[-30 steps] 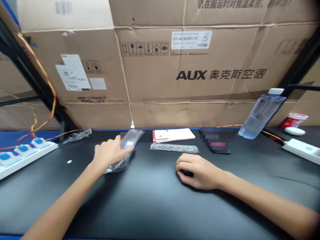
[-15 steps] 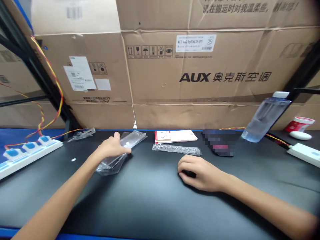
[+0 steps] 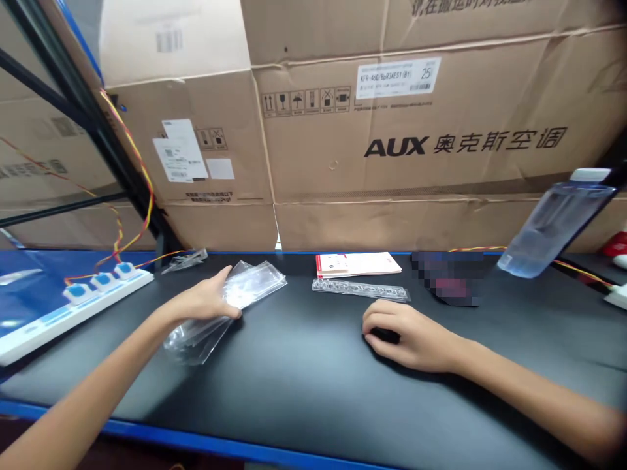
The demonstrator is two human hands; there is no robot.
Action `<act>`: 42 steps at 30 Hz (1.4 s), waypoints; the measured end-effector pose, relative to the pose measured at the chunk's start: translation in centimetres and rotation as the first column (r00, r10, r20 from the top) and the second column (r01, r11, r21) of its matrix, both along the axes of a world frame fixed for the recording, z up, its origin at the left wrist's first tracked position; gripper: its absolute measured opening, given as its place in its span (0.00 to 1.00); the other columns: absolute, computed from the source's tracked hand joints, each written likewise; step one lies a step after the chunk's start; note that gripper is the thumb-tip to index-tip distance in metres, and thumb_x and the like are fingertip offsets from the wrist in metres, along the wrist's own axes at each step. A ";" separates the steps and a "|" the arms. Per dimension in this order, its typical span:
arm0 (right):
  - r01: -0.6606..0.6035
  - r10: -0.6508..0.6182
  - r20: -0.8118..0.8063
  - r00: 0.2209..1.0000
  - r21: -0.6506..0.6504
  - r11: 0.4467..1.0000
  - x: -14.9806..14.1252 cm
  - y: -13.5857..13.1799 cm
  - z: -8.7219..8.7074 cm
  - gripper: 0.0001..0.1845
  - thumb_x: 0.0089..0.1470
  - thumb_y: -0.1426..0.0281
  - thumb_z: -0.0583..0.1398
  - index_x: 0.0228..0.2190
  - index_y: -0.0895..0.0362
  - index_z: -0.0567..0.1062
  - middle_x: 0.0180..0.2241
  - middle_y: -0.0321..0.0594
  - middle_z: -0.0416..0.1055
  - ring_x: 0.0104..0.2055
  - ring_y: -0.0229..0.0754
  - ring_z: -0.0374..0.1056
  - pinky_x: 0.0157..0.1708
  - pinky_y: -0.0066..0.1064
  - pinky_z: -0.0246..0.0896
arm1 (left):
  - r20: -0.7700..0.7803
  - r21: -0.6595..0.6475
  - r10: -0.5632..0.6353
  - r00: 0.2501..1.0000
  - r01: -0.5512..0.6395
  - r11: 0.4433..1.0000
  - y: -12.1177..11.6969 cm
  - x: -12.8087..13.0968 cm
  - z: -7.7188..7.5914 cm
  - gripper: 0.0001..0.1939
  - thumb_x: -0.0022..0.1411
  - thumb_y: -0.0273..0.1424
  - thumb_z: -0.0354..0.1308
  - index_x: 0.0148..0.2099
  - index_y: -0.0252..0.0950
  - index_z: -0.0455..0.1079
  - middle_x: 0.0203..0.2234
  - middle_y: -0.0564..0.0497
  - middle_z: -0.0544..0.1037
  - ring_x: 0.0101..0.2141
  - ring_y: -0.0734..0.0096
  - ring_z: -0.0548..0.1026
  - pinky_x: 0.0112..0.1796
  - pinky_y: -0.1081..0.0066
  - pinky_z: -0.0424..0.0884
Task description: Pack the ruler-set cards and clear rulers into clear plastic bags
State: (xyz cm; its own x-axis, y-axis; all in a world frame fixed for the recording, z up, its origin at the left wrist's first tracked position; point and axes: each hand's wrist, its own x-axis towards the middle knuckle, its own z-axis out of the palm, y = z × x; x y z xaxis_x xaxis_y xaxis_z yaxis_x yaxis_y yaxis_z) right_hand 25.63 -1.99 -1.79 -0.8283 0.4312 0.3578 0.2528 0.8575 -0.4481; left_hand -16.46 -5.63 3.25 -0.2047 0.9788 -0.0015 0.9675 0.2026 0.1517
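Observation:
My left hand (image 3: 208,299) grips a loose bundle of clear plastic bags (image 3: 257,284) over the left part of the black tabletop, thumb on the near side. Crumpled ends of the plastic hang out below the palm. On the tabletop right of centre rests my right hand (image 3: 411,336), its fingers curled in toward the thumb. A dark patch shows in the gap between them; whether it is an object or shadow I cannot make out. Just beyond this hand lies a clear stencil ruler (image 3: 360,289), with a white and red booklet (image 3: 360,264) behind it.
A white power strip (image 3: 78,313) with plugs lies at the left. Small clear plastic scraps (image 3: 186,260) are near the back. A blurred dark packet (image 3: 448,281) and a tilted water bottle (image 3: 553,225) stand at right. A large cardboard box (image 3: 318,163) closes off the back.
The view has turned left, so the scene sits further right. My left hand has shifted left and nearer with the plastic bags, which have twisted. My right hand stays in place.

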 end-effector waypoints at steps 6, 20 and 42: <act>0.077 -0.098 -0.073 0.993 -0.248 0.966 -0.6 -0.8 0.2 0.06 0.64 0.65 0.60 0.38 0.54 0.75 0.38 0.40 0.75 0.37 0.40 0.69 0.40 0.34 0.68 | 0.049 -0.012 -0.100 0.994 0.101 0.995 -3.9 1.9 0.2 0.60 0.47 0.40 0.63 0.75 0.32 0.37 0.68 0.36 0.61 0.61 0.42 0.67 0.57 0.58 0.67; 0.066 -0.120 -0.107 0.987 -0.412 0.909 -1.0 -1.7 0.3 0.21 0.66 0.57 0.57 0.54 0.54 0.75 0.52 0.45 0.76 0.54 0.50 0.71 0.56 0.42 0.66 | -0.362 0.066 -0.641 0.677 0.705 0.707 -6.7 14.4 1.0 0.63 0.55 0.31 0.69 0.74 0.41 0.22 0.52 0.44 0.72 0.50 0.52 0.71 0.52 0.58 0.61; -0.021 -0.076 -0.178 0.981 -0.488 0.873 0.2 -1.1 -0.4 0.15 0.65 0.60 0.59 0.44 0.56 0.80 0.42 0.41 0.81 0.43 0.45 0.75 0.46 0.35 0.70 | -0.409 -0.001 -0.662 0.628 0.725 0.689 -6.1 16.6 1.8 0.49 0.61 0.37 0.68 0.75 0.44 0.41 0.48 0.48 0.76 0.47 0.59 0.75 0.48 0.64 0.63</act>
